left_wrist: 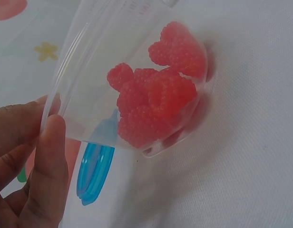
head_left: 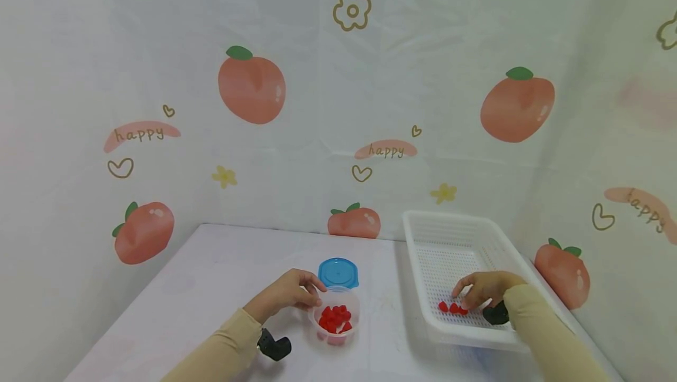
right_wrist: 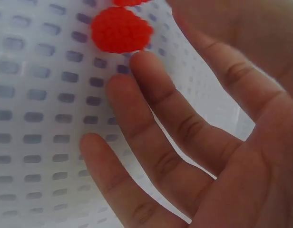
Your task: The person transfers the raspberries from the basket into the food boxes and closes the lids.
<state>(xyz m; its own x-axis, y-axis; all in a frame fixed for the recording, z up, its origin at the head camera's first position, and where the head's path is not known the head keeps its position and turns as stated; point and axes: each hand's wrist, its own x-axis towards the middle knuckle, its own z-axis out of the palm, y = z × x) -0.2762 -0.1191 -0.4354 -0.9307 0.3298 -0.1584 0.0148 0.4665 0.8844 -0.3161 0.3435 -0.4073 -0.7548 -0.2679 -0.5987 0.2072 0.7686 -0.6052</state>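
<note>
My left hand (head_left: 290,297) pinches the rim of a clear plastic cup (left_wrist: 89,121) between thumb and fingers. Inside the cup lie several red raspberries (left_wrist: 158,97), heaped at the bottom. Over in the white perforated basket (head_left: 418,264), my right hand (head_left: 486,288) reaches down with its fingers loosely bent. A short row of raspberries (head_left: 453,308) lies on the basket floor under those fingertips. Up close in the right wrist view, one raspberry (right_wrist: 120,29) sits right beside the fingertips, and another shows partly at the top edge.
A blue lid (head_left: 338,272) lies on the white table (head_left: 254,258) just behind the cup. The basket stands to the right with raised walls all round. A printed curtain (head_left: 317,106) with fruit drawings hangs behind the table.
</note>
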